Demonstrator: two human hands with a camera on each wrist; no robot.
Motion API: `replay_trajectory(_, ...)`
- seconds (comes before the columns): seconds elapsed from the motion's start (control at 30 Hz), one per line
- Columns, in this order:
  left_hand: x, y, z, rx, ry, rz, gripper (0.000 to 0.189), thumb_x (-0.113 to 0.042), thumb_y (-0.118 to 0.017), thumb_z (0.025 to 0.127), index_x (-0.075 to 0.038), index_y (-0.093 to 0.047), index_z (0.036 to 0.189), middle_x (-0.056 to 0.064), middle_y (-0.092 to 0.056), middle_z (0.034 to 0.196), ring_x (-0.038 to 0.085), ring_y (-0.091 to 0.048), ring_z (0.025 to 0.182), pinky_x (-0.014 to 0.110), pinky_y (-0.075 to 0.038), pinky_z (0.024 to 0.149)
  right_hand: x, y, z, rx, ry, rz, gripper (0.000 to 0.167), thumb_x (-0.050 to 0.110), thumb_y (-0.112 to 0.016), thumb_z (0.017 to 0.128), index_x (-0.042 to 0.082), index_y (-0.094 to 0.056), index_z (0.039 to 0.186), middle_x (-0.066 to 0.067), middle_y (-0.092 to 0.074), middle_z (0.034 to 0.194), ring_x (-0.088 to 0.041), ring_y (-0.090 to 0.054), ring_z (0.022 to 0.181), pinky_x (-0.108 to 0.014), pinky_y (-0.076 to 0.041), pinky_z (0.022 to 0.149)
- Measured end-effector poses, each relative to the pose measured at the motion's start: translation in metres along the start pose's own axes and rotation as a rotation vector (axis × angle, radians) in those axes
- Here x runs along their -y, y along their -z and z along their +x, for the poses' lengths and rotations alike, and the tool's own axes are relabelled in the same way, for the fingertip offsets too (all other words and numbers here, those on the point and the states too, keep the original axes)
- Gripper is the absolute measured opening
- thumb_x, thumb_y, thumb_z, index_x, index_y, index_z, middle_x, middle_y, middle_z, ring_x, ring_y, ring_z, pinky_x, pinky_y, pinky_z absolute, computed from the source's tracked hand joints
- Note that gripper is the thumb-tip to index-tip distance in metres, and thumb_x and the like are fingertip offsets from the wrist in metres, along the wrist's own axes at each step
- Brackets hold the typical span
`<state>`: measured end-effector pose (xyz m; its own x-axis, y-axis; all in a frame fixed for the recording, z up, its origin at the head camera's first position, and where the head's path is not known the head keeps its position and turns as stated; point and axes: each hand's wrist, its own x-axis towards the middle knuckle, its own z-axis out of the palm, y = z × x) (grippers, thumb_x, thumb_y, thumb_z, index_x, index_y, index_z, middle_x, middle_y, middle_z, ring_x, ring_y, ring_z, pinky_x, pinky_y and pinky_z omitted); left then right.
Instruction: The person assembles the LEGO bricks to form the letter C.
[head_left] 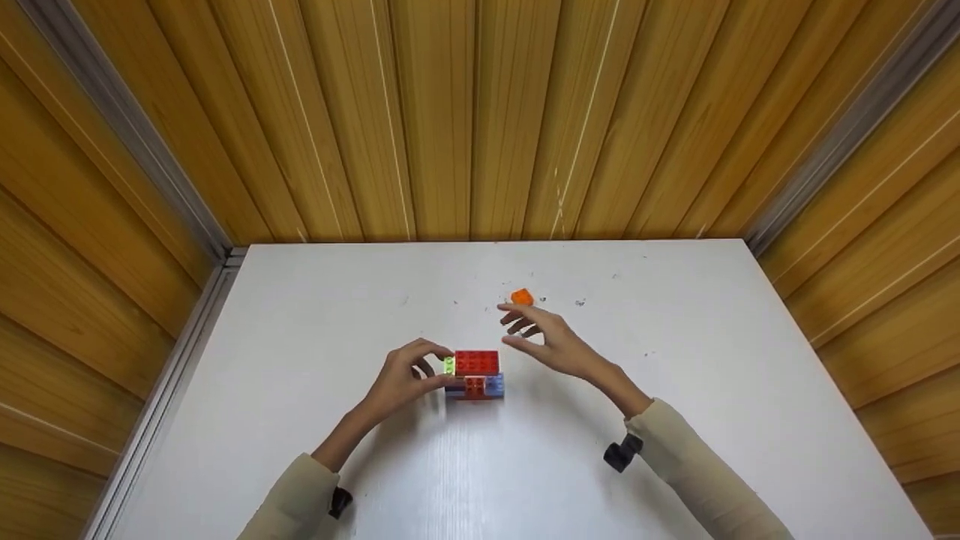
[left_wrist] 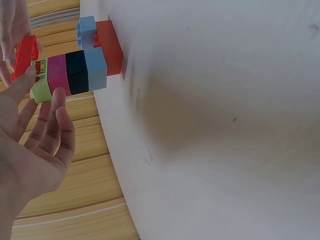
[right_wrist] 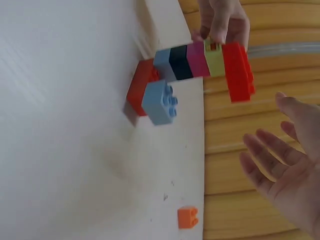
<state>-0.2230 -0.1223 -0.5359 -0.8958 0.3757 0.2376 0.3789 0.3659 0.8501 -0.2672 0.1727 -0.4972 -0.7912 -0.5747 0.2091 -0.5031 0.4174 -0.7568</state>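
Observation:
A tower of building bricks stands on the white table. Its red base brick [right_wrist: 137, 90] carries two light blue bricks, one of them a separate light blue brick [right_wrist: 156, 104] at the base's other end. Above the first come a black brick [left_wrist: 77, 72], a magenta brick [left_wrist: 57, 68], a light green brick [right_wrist: 215, 61] and, on top, a long red brick [head_left: 477, 362] that overhangs to the right. My left hand [head_left: 405, 375] pinches the tower at the light green brick, thumb in front. My right hand [head_left: 555, 346], holding nothing, hovers right of the tower with its fingers spread and relaxed.
A small orange brick [head_left: 522, 297] lies on the white table [head_left: 337, 300], beyond my right hand. Wood-patterned walls [head_left: 510, 120] rise behind and at both sides, with metal framing [head_left: 202, 315] along the left edge.

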Motion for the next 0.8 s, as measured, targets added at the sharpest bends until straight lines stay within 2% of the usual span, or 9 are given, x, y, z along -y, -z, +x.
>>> replay_trajectory(0.13, 0.002, 0.000, -0.002, 0.000, 0.021, -0.030, 0.033, -0.015, -0.084, 0.084, -0.010, -0.073, 0.115, 0.009, -0.071, 0.108, 0.012, -0.065, 0.078, 0.028, -0.059, 0.073, -0.037, 0.007, 0.011, -0.118, -0.071, -0.007, 0.047, 0.015, -0.065, 0.101, -0.002, -0.053, 0.143, -0.025, -0.069, 0.119, -0.035, -0.070, 0.106, -0.039, -0.059, 0.087)
replay_trajectory(0.2, 0.003, 0.000, -0.003, 0.007, 0.026, -0.040, 0.033, -0.015, -0.083, 0.086, -0.010, -0.072, 0.117, 0.009, -0.071, 0.110, 0.012, -0.065, 0.079, 0.027, -0.058, 0.074, -0.054, 0.007, 0.014, -0.155, -0.114, -0.003, 0.045, 0.011, -0.064, 0.101, -0.005, -0.052, 0.141, -0.028, -0.068, 0.120, -0.037, -0.069, 0.105, -0.040, -0.058, 0.087)
replay_trajectory(0.4, 0.005, -0.002, -0.007, 0.014, 0.021, -0.048, 0.033, -0.015, -0.081, 0.087, -0.010, -0.071, 0.118, 0.010, -0.070, 0.111, 0.012, -0.065, 0.081, 0.027, -0.058, 0.074, -0.089, 0.002, 0.025, -0.149, -0.211, -0.039, 0.055, 0.005, -0.064, 0.098, -0.007, -0.043, 0.147, -0.033, -0.054, 0.132, -0.044, -0.062, 0.111, -0.054, -0.053, 0.093)
replay_trajectory(0.57, 0.006, -0.003, -0.009, 0.000, 0.004, -0.046, 0.034, -0.014, -0.082, 0.087, -0.009, -0.071, 0.118, 0.011, -0.070, 0.110, 0.011, -0.065, 0.080, 0.026, -0.058, 0.074, -0.102, -0.004, 0.035, -0.126, -0.227, -0.114, 0.061, 0.003, -0.063, 0.098, -0.005, -0.039, 0.153, -0.033, -0.044, 0.145, -0.047, -0.054, 0.121, -0.059, -0.047, 0.104)
replay_trajectory(0.7, 0.006, -0.005, -0.007, -0.007, -0.008, -0.049, 0.033, -0.014, -0.082, 0.086, -0.008, -0.070, 0.117, 0.012, -0.070, 0.110, 0.012, -0.066, 0.079, 0.027, -0.059, 0.072, -0.103, -0.007, 0.037, -0.088, -0.251, -0.178, 0.053, 0.004, -0.061, 0.100, -0.001, -0.046, 0.150, -0.028, -0.044, 0.152, -0.047, -0.046, 0.136, -0.061, -0.037, 0.114)
replay_trajectory(0.8, 0.007, -0.006, -0.006, 0.007, -0.011, -0.052, 0.033, -0.014, -0.081, 0.087, -0.007, -0.070, 0.117, 0.014, -0.070, 0.111, 0.012, -0.065, 0.080, 0.026, -0.058, 0.073, -0.103, -0.009, 0.035, -0.092, -0.285, -0.220, 0.048, 0.004, -0.061, 0.099, 0.001, -0.053, 0.147, -0.024, -0.047, 0.152, -0.044, -0.044, 0.140, -0.059, -0.035, 0.117)
